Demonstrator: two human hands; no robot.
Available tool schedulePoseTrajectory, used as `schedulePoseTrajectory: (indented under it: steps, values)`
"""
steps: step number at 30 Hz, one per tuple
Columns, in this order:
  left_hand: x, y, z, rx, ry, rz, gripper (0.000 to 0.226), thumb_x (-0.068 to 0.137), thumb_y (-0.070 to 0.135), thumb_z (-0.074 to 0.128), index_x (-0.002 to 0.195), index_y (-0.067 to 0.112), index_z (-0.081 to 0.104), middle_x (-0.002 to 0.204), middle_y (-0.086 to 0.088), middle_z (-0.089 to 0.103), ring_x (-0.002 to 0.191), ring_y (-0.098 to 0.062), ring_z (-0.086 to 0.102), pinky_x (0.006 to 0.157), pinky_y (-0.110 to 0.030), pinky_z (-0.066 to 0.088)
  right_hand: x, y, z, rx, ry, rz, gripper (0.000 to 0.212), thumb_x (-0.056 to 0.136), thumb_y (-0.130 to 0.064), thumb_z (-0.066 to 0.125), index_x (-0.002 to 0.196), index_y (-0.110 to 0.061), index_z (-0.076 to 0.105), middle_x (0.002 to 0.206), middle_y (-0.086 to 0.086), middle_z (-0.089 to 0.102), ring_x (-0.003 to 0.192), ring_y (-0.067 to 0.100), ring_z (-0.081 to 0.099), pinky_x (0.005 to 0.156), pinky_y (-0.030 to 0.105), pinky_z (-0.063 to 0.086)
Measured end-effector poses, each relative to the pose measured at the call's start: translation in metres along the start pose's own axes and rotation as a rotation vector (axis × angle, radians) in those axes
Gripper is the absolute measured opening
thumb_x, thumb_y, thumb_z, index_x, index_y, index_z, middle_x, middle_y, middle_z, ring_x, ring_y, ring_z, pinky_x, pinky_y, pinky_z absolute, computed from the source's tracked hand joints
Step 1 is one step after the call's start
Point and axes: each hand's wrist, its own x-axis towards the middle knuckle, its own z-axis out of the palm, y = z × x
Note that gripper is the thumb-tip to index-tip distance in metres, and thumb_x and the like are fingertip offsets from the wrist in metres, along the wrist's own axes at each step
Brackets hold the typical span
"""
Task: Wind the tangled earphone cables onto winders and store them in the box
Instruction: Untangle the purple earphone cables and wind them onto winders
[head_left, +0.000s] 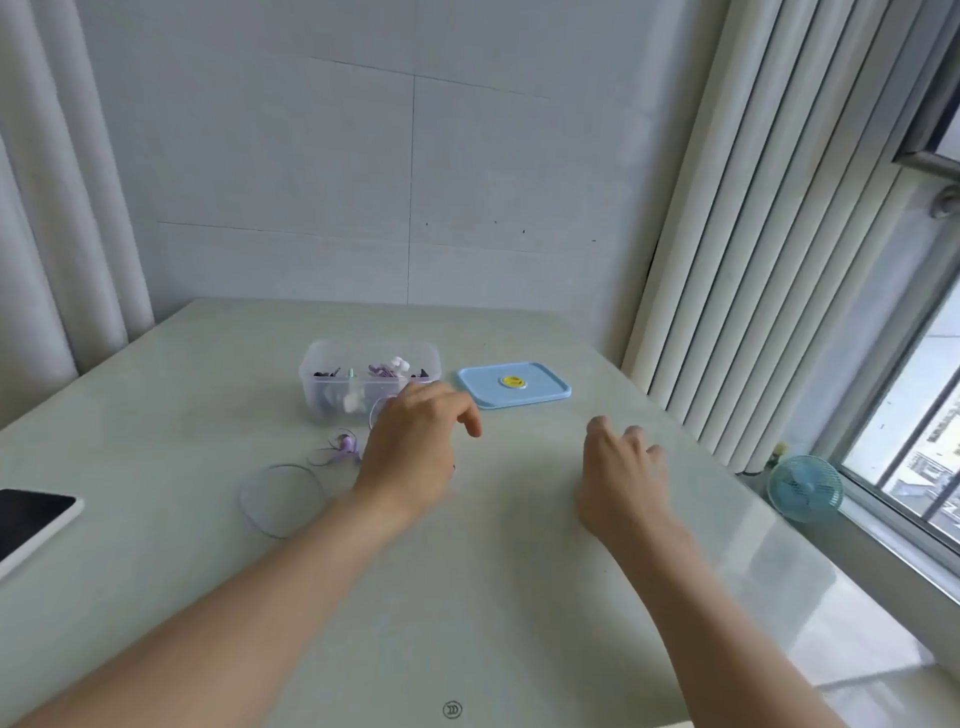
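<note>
A clear plastic box stands on the pale table with several earphones and winders inside. Its blue lid with a yellow sticker lies to its right. Purple earphones lie in front of the box, their thin cable looping toward me. My left hand hovers just right of the purple earphones with loosely curled fingers, and part of the cable is hidden behind it. Further right, my right hand hovers over bare table, fingers relaxed and holding nothing.
A phone or tablet lies at the table's left edge. A small blue fan sits on the window sill at right. Curtains hang left and right, and a wall stands behind the table.
</note>
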Motion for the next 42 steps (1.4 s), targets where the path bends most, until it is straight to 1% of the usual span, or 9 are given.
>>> schedulePoseTrajectory:
  steps: [6,9,12,16,20,27,33,36,42]
  values:
    - [0.006,-0.033,-0.008,-0.097,0.19,-0.153,0.037,0.082,-0.012,0.056,0.084,0.021,0.071,0.1,0.006,0.061,0.105,-0.029,0.065,0.084,-0.028,0.046,0.014,-0.05,0.006,0.431,0.017,-0.215,0.046,0.098,-0.004,0.047,0.143,-0.012,0.045,0.089,0.005,0.059,0.091,0.028,0.05,0.07,0.039,0.047]
    - [0.006,-0.045,-0.014,-0.087,0.152,-0.213,0.029,0.084,-0.001,0.061,0.084,0.027,0.069,0.095,0.009,0.068,0.084,-0.018,0.063,0.078,-0.035,0.054,0.024,-0.074,0.006,0.47,-0.015,-0.295,0.052,0.1,-0.001,0.044,0.149,-0.018,0.041,0.093,-0.004,0.055,0.096,0.022,0.042,0.071,0.034,0.038]
    - [0.005,-0.046,-0.02,-0.016,0.063,-0.288,0.032,0.087,0.004,0.053,0.087,0.03,0.071,0.095,0.011,0.071,0.09,-0.02,0.065,0.073,-0.034,0.053,0.034,-0.091,0.005,0.467,-0.049,-0.358,0.057,0.096,0.005,0.043,0.148,-0.019,0.042,0.084,-0.013,0.044,0.1,0.02,0.038,0.069,0.033,0.036]
    - [0.003,-0.046,-0.022,0.089,-0.107,-0.273,0.042,0.089,0.003,0.046,0.101,0.03,0.075,0.112,0.008,0.072,0.108,-0.021,0.065,0.081,-0.036,0.055,0.051,-0.106,0.006,0.439,-0.112,-0.391,0.052,0.094,-0.003,0.048,0.143,-0.018,0.045,0.1,0.005,0.063,0.097,0.026,0.045,0.068,0.035,0.036]
    - [0.003,-0.043,-0.019,0.139,-0.19,-0.278,0.017,0.09,0.037,0.055,0.082,0.029,0.069,0.091,0.013,0.069,0.094,-0.021,0.064,0.066,-0.031,0.046,0.067,-0.108,0.009,0.396,-0.116,-0.389,0.037,0.09,-0.01,0.056,0.125,-0.019,0.048,0.094,0.007,0.06,0.092,0.029,0.051,0.058,0.033,0.037]
    - [0.0,-0.038,-0.023,0.193,-0.213,-0.226,0.052,0.062,0.081,0.068,0.084,0.034,0.062,0.092,0.018,0.061,0.091,-0.007,0.058,0.072,-0.027,0.047,0.067,-0.094,0.033,0.376,-0.114,-0.424,0.022,0.077,-0.006,0.057,0.087,-0.024,0.066,0.087,-0.001,0.065,0.094,0.025,0.06,0.071,0.034,0.051]
    - [0.004,-0.047,-0.03,0.098,-0.264,-0.224,0.022,0.085,0.049,0.057,0.086,0.031,0.068,0.085,0.017,0.066,0.083,-0.012,0.06,0.069,-0.028,0.045,0.066,-0.085,0.04,0.328,-0.129,-0.526,0.031,0.091,-0.017,0.054,0.101,-0.038,0.074,0.1,-0.002,0.055,0.103,0.026,0.052,0.089,0.039,0.045]
    - [0.004,-0.052,-0.03,0.041,-0.232,-0.277,0.034,0.09,0.034,0.037,0.095,0.03,0.07,0.088,0.016,0.071,0.091,-0.017,0.065,0.081,-0.037,0.055,0.059,-0.088,0.037,0.311,-0.15,-0.535,0.027,0.092,-0.023,0.057,0.104,-0.04,0.074,0.115,-0.006,0.052,0.111,0.024,0.045,0.095,0.038,0.037]
    - [0.003,-0.063,-0.035,-0.032,-0.241,-0.206,0.048,0.079,-0.01,0.04,0.095,0.026,0.068,0.098,0.01,0.07,0.097,-0.013,0.064,0.087,-0.036,0.054,0.053,-0.082,0.028,0.314,-0.205,-0.616,0.032,0.09,-0.023,0.066,0.103,-0.05,0.074,0.133,-0.01,0.048,0.123,0.02,0.042,0.108,0.039,0.034]
